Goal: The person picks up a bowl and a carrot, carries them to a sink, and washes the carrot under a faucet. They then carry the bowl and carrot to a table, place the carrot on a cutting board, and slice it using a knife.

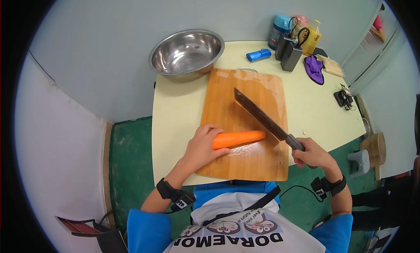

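Note:
A peeled orange carrot [239, 138] lies across the lower part of a wooden cutting board [246, 164]. My left hand [205, 146] grips its thick left end, fingers over the top and thumb along the near side. In my right hand [310, 153] is the grey handle of a kitchen cleaver [261, 116]. The blade points up and left above the board, with its edge-on side towards the camera, beyond the carrot's thin tip and apart from it. Wet patches shine on the board.
A steel bowl [187, 54] stands at the table's back left. Behind the board are a blue roll of bags [258, 55], a dark knife block [291, 56], bottles and a purple cloth [314, 69]. Black cables [344, 98] lie at the right. Another person's dark-clothed legs [370, 207] show at lower right.

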A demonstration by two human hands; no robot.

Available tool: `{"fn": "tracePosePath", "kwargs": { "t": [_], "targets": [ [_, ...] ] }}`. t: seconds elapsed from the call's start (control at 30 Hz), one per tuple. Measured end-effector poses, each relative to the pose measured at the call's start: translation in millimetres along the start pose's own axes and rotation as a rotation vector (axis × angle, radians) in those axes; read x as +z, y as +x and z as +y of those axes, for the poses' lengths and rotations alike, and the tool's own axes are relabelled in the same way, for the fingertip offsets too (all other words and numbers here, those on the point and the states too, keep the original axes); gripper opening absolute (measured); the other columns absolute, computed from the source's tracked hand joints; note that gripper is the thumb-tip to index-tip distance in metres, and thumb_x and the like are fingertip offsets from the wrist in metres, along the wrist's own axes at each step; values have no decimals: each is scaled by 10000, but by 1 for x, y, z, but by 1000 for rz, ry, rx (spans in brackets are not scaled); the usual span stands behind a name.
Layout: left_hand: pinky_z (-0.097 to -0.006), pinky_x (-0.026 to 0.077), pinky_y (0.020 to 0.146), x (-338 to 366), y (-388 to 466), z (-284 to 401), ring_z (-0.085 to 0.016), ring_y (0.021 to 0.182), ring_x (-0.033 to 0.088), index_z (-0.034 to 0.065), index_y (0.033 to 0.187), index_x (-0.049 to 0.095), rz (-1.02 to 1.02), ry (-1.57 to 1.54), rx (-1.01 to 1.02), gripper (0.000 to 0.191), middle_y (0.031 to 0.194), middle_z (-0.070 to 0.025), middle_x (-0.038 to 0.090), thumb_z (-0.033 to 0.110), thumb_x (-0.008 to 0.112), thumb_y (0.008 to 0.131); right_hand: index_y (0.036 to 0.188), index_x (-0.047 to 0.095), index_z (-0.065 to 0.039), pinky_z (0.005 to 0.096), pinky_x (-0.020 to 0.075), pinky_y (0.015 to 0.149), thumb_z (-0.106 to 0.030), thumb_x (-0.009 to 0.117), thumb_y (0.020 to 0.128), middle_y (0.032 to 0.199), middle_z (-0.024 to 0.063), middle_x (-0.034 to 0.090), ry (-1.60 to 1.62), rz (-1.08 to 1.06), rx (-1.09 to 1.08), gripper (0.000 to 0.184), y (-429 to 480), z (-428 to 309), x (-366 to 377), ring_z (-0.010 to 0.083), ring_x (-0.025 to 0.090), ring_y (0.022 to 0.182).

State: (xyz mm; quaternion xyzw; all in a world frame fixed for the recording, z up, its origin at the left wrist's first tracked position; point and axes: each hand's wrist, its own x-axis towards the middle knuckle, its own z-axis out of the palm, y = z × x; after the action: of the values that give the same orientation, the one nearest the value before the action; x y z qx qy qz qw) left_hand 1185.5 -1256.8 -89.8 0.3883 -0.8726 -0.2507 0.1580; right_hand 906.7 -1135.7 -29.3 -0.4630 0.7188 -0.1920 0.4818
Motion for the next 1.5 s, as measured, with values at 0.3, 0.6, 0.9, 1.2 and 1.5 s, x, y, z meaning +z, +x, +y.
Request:
{"fn": "tracePosePath", "kwargs": {
  "t": [0.3, 0.6, 0.9, 1.2, 1.5],
  "targets": [
    [-312, 289, 938, 33, -30, -18, -226, 1145, 345, 2, 1173, 379, 439, -725, -226, 495, 1191, -172, 376, 161, 591, 755, 655, 457, -9, 238, 328, 416, -82, 492, 657, 492, 2, 394, 7, 399, -177, 81, 7, 44, 32, 79, 367, 447],
    [-296, 234, 975, 33, -31, 10, -219, 1178, 302, -44, 1230, 268, 325, -897, -267, 549, 1238, -171, 330, 35, 534, 757, 691, 456, -18, 200, 307, 359, -84, 498, 724, 485, -10, 411, 428, 489, -169, 85, -9, 46, 22, 52, 387, 369],
    [-333, 201, 990, 43, -28, 30, -240, 1223, 215, 25, 1279, 192, 287, -942, -316, 651, 1290, -181, 240, 15, 543, 731, 833, 516, 5, 218, 317, 443, -96, 522, 714, 561, 2, 421, 233, 548, -139, 157, -36, 30, 15, 60, 377, 475],
    [-372, 224, 972, 31, -15, 30, -326, 1214, 214, 12, 1273, 197, 160, -255, -88, 694, 1280, -242, 227, 151, 595, 721, 763, 505, 6, 238, 330, 458, -129, 527, 722, 553, 16, 428, 218, 521, -57, 143, -52, 30, 34, 82, 380, 493],
    [-341, 219, 977, 53, -34, 29, -282, 1207, 233, -18, 1292, 50, 204, -426, -160, 889, 1294, -222, 201, 147, 656, 663, 768, 484, -17, 224, 330, 463, -123, 513, 739, 547, -5, 415, 268, 744, -262, 114, -5, 62, 24, 63, 386, 498]
  ]
}}
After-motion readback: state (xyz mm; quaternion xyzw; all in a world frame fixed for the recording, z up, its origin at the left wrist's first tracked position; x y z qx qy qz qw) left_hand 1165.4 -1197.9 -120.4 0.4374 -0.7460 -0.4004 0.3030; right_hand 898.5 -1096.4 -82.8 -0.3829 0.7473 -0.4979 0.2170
